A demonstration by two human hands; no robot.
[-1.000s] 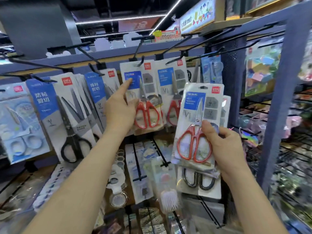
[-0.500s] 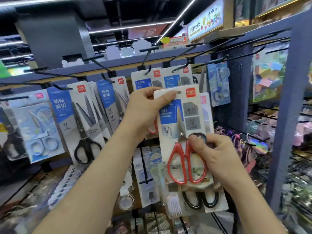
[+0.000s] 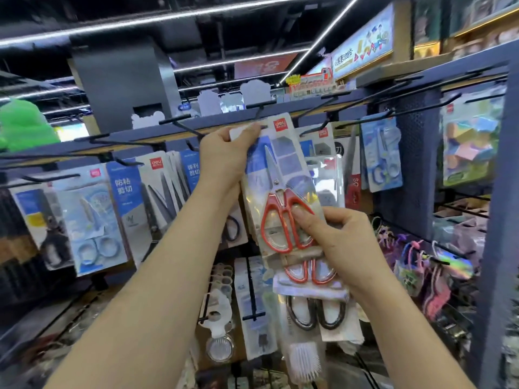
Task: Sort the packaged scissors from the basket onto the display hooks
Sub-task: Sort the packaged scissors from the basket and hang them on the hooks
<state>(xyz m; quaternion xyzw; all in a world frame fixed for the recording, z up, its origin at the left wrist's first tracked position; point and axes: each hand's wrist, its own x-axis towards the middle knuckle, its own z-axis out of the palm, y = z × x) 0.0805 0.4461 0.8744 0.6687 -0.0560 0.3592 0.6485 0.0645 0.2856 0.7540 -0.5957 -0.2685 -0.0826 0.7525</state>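
The left hand [image 3: 224, 155] is pinching the red-handled scissors pack [image 3: 280, 189] at top, the right hand [image 3: 339, 237] gripping its bottom; hanging it likely needs its hole meeting the hook [image 3: 260, 111].

The scene is being recorded by one wide-angle camera worn on the head, from standing height and close in front of a shop's display rack [image 3: 134, 140]. The view is being aimed forward and tilted somewhat upward, so the ceiling light strips [image 3: 168, 16] are being caught across the top of the frame. The lower shelves are being cut off at the bottom edge. Both forearms are being seen running in from the lower corners. The left hand [image 3: 224, 155] and right hand [image 3: 342, 240] are being framed near the middle at arm's reach, with the packaged scissors [image 3: 280, 192] being held between them. The rack's blue upright [image 3: 502, 220] is being shown slanted at the right edge.
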